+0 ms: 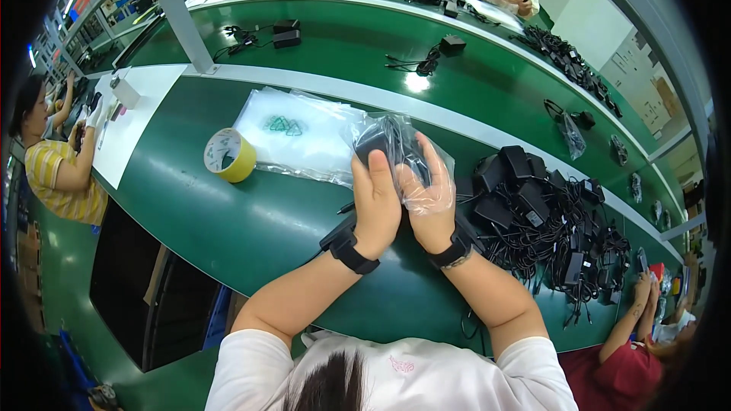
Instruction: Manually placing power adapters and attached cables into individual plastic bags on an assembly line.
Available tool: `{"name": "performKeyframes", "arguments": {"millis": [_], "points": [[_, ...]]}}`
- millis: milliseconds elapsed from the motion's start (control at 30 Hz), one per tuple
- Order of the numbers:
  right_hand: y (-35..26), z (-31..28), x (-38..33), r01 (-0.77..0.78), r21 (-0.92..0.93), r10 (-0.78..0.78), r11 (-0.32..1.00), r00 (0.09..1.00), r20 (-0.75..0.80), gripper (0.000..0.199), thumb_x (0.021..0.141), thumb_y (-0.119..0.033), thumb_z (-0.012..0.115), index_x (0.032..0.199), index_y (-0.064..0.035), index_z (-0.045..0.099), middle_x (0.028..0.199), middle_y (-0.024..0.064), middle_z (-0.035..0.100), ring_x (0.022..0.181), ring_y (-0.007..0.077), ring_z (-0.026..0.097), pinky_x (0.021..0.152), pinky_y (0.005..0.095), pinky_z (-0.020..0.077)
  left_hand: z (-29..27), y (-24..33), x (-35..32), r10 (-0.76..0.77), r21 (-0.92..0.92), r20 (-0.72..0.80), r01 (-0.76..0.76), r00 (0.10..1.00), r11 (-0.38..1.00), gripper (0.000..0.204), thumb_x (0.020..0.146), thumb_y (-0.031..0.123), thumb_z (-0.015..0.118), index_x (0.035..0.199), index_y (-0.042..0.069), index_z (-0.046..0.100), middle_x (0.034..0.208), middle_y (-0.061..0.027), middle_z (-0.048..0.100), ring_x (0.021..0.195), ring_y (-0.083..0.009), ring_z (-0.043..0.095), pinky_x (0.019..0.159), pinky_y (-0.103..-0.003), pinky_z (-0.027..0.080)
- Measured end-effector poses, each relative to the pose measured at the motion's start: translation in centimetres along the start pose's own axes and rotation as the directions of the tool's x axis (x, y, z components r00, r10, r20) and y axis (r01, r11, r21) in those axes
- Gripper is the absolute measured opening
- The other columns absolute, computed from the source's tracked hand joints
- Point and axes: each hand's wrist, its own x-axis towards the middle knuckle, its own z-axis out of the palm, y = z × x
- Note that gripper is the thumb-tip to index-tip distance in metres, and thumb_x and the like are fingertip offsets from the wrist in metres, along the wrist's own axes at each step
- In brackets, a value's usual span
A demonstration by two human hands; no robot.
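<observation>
The left hand (378, 202) and right hand (431, 196) cup a black adapter (371, 137) and clear bag (444, 158) at the frame's centre, apparently mid-bagging, with settling it fully inside seemingly called for next.

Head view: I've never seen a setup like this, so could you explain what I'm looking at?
There is no robot here: a person works bare-handed, filmed by a wide fisheye camera worn on the head, looking down, so straight edges bend near the rim. The left hand and right hand hold a clear plastic bag with a black adapter inside. On the green table are a stack of clear bags, a yellow roll of tape and, to the right, a heap of black adapters with cables.
</observation>
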Motion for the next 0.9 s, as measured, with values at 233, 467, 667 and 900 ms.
{"name": "performKeyframes", "arguments": {"millis": [233, 467, 667, 900], "points": [[2.3, 0.4, 0.0, 0.068, 0.106, -0.056, 0.992, 0.992, -0.117, 0.048, 0.080, -0.015, 0.064, 0.120, 0.0022, 0.044, 0.113, 0.0130, 0.050, 0.104, 0.0194, 0.049, 0.089, 0.0299, 0.0399, -1.2, 0.1, -0.3, -0.241, -0.326, 0.173, 0.286, 0.955, 0.901, 0.034, 0.094, 0.026, 0.047, 0.117, 0.001, 0.042, 0.106, -0.0038, 0.053, 0.095, -0.0094, 0.049, 0.083, -0.025, 0.041], [2.1, -0.9, 0.1, 0.097, -0.076, -0.085, 0.992, 0.986, 0.141, 0.045, 0.084, -0.021, 0.061, 0.119, 0.0020, 0.045, 0.113, 0.0162, 0.052, 0.105, 0.0239, 0.051, 0.090, 0.0319, 0.0397, -3.1, 2.5, 2.1, -0.449, -0.331, 0.473, 0.625, 0.758, 0.707, 0.032, 0.082, 0.012, 0.064, 0.111, 0.006, 0.052, 0.106, -0.0021, 0.057, 0.098, -0.0132, 0.052, 0.086, -0.030, 0.042], [1.9, -2.0, 2.2, 0.442, -0.205, -0.363, 0.873, 0.870, 0.334, 0.045, 0.086, -0.028, 0.054, 0.119, 0.0014, 0.046, 0.105, 0.0214, 0.056, 0.099, 0.0377, 0.052, 0.088, 0.0392, 0.0390, -2.8, 2.3, 1.6, -0.365, -0.393, 0.420, 0.529, 0.831, 0.752, 0.032, 0.082, 0.010, 0.064, 0.111, 0.006, 0.052, 0.105, -0.0030, 0.057, 0.100, -0.0141, 0.052, 0.087, -0.031, 0.042], [0.7, -3.6, 2.0, 0.351, -0.475, -0.102, 0.807, 0.875, 0.473, 0.050, 0.078, -0.028, 0.061, 0.120, -0.0061, 0.047, 0.112, 0.0124, 0.055, 0.103, 0.0367, 0.043, 0.090, 0.0414, 0.0366, -3.2, 1.3, 1.2, -0.422, -0.355, 0.451, 0.592, 0.786, 0.724, 0.034, 0.082, 0.008, 0.062, 0.114, 0.005, 0.050, 0.108, -0.0043, 0.056, 0.099, -0.0162, 0.054, 0.088, -0.032, 0.042]]}}
